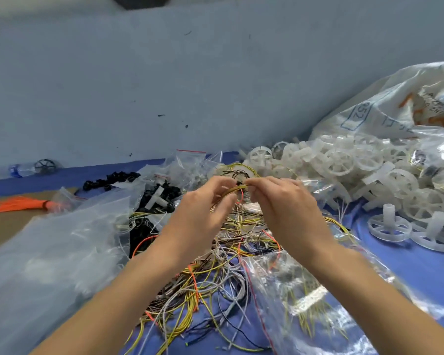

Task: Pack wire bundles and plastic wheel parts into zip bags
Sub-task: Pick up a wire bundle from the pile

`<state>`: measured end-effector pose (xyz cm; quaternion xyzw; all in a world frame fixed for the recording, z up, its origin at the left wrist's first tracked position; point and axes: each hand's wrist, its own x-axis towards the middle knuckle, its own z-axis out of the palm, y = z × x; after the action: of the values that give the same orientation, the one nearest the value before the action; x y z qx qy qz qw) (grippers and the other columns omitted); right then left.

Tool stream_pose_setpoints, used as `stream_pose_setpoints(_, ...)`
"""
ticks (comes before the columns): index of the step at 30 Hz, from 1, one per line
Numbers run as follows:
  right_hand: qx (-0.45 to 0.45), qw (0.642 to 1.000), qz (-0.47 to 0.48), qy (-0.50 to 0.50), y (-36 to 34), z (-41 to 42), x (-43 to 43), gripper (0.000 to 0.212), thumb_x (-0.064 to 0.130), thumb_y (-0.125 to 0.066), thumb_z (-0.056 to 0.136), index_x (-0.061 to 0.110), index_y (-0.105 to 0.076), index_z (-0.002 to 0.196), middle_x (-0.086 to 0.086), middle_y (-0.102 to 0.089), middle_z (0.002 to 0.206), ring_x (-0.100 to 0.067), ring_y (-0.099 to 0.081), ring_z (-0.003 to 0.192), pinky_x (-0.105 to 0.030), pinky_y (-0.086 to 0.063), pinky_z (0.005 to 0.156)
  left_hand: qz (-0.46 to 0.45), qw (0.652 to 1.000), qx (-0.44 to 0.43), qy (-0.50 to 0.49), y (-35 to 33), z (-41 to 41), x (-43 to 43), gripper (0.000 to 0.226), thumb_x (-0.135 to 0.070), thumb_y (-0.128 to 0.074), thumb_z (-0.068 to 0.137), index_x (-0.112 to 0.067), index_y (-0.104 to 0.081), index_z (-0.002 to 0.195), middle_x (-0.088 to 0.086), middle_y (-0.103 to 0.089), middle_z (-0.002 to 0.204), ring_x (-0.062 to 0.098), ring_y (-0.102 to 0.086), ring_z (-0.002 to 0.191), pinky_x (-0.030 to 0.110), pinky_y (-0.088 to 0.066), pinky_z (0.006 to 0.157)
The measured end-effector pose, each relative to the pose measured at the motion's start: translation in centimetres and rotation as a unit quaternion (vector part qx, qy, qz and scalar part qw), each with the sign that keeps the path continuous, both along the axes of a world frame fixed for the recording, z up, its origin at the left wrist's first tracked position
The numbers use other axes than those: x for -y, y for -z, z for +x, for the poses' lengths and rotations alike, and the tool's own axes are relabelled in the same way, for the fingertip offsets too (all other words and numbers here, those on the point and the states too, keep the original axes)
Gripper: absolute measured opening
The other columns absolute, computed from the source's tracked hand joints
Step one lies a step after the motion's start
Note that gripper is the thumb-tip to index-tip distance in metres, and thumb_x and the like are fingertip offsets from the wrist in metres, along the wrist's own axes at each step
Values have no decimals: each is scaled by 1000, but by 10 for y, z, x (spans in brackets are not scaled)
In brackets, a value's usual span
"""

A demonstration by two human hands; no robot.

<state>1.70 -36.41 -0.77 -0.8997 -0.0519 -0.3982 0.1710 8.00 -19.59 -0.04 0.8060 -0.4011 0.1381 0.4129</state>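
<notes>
Both hands are raised over a tangled pile of yellow, white, orange and black wires [215, 278] on the blue table [420, 272]. My left hand [203, 208] and my right hand [282, 201] each pinch the same small yellow and black wire bundle [237, 188] between their fingertips. A zip bag with a red seal line [305, 298] lies under my right forearm and holds yellow wires. Translucent white plastic wheel parts [344, 170] are heaped at the right, two of them [390, 226] standing apart on the blue surface.
A large printed plastic sack [395, 108] lies at the far right. Clear empty bags [49, 252] cover the left. Black plastic parts [110, 180], an orange tie bundle [18, 204] and a water bottle [21, 170] lie at the back left by the wall.
</notes>
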Motion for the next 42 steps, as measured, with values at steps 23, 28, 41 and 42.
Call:
stream_pose_setpoints(23, -310, 635, 567, -424, 4, -7, 23, 32, 16, -59, 95, 2, -66, 124, -3, -52, 83, -10, -54, 73, -36, -54, 88, -101, 969, -224, 10, 1, 6, -35, 25, -30, -46, 101, -24, -70, 104, -5, -76, 93, 13, -71, 80, 25, -54, 63)
stream_pose_setpoints(28, -309, 694, 549, -350, 8, -5, 25, 31, 24, -66, 87, 9, -73, 114, -1, -50, 80, -8, -52, 69, -36, -56, 85, -139, 963, -228, -22, 1, 10, -41, 24, -29, -48, 101, -22, -71, 100, -2, -76, 90, 17, -72, 76, 24, -56, 58)
stream_pose_setpoints(41, -363, 854, 331, -170, 19, -3, 16, 50, 72, -46, 81, 40, -70, 110, 18, -69, 112, 3, -62, 105, -26, -46, 96, -157, 969, -188, -42, 7, 6, -36, 22, -35, -48, 100, -31, -69, 105, -9, -74, 95, 13, -72, 86, 35, -61, 70)
stream_pose_setpoints(42, -329, 869, 331, -165, 17, -3, 16, 57, 80, -37, 80, 41, -67, 110, 18, -68, 114, 7, -61, 103, -26, -47, 95, -138, 977, -159, -44, 7, 5, -36, 22, -39, -48, 99, -34, -69, 105, -12, -74, 95, 10, -72, 86, 35, -60, 70)
